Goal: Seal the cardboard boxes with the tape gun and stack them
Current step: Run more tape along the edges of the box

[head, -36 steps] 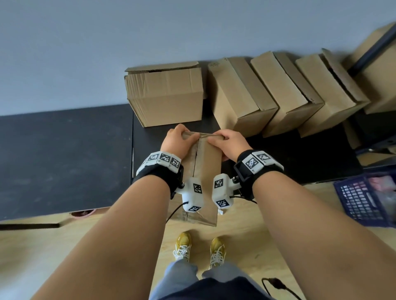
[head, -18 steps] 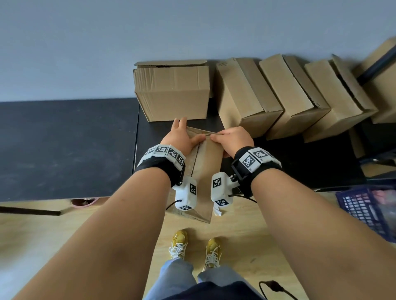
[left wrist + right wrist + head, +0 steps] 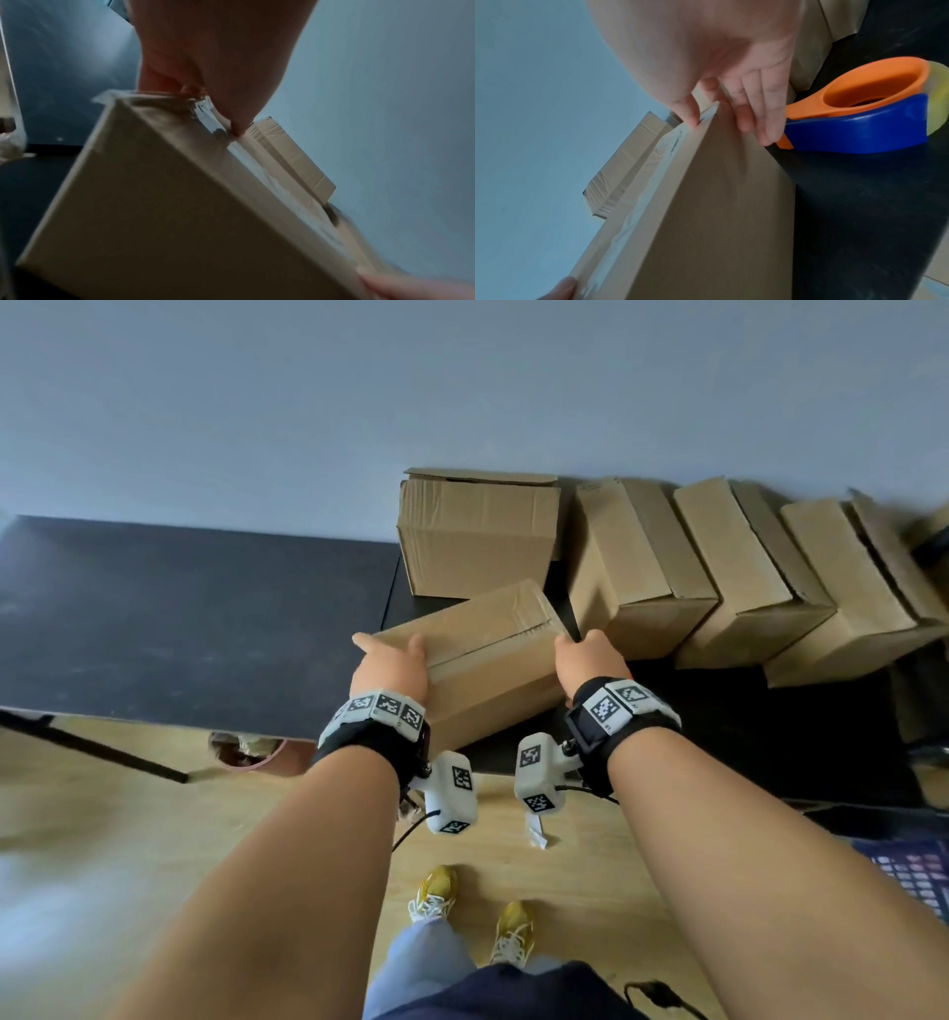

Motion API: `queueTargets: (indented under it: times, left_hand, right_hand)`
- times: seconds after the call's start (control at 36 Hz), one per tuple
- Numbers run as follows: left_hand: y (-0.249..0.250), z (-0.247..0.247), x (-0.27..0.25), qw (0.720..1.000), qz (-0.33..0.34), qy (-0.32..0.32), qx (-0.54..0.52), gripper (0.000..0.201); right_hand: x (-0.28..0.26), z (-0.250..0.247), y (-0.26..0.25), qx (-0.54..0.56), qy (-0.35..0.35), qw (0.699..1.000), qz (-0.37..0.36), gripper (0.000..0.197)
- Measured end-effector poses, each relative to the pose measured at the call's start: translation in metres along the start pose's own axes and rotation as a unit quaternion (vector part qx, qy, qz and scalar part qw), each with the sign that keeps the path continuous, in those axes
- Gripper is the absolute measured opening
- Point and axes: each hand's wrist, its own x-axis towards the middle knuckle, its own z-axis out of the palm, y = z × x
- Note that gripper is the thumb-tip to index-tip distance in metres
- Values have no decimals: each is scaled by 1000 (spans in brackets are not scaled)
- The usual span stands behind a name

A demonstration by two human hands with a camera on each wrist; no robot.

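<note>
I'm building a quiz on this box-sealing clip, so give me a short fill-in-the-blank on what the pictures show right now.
1. The taped box is held by ____ hands, the left hand and the right hand at opposite ends.
2. The tape gun lies on the ____ table.
3. The tape gun's handle is orange and its body is ____.
4. The strip along the held box's seam is clear ____.

Missing words: both; black; blue; tape

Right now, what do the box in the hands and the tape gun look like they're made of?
Box: matte brown cardboard, creased, with a glossy clear tape strip along its seam. Tape gun: smooth moulded plastic by the look, orange and blue, slightly shiny, lying on the black table.
</note>
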Motion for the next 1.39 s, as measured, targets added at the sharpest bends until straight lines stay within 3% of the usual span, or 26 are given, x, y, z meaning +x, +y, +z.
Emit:
queueTargets:
  times: [0.19, 0.33, 0.44, 0.61, 0.78, 0.89, 1.0, 1.08, 1.19, 1.31, 1.39]
  left_hand:
    - [-22, -19, -6, 994, -31, 63, -80, 44]
    - [-35, -46, 5, 982, -17, 146, -121, 40]
    - [-49, -71, 27, 973, -12, 197, -117, 46]
    - [-63, -100, 74, 982, 7, 164, -91, 49]
    - [-66, -125, 129, 977, 39, 182, -99, 42]
    - [-72, -137, 165, 979, 66, 194, -10, 45]
    - [-75, -139, 189, 957, 168, 226, 74, 32]
    - [-69, -136, 202, 945, 252, 193, 79, 27]
    - [-55, -131, 218, 950, 280, 121, 62, 33]
    - [-43, -129, 234, 951, 288, 88, 70, 45]
    - [-37, -128, 248, 953, 285, 55, 89, 53]
  right_hand:
    - [-13, 14, -12, -18, -52, 997, -48, 47]
    - [-29, 41, -37, -19, -65, 991, -118, 30]
    - [-38, 61, -62, -12, -92, 983, -161, 33]
    - [-39, 90, -105, -19, -77, 980, -183, 41]
    - [-38, 123, -153, 30, -96, 984, -149, 38]
    - [-31, 145, -182, 61, -95, 988, -103, 36]
    - [-21, 167, -207, 112, -85, 989, -37, 31]
    - [-14, 180, -224, 158, -73, 985, -15, 31]
    - [5, 192, -238, 163, -78, 983, -41, 21]
    - [13, 191, -245, 118, -99, 982, -106, 53]
    - [15, 186, -248, 116, -97, 980, -129, 57]
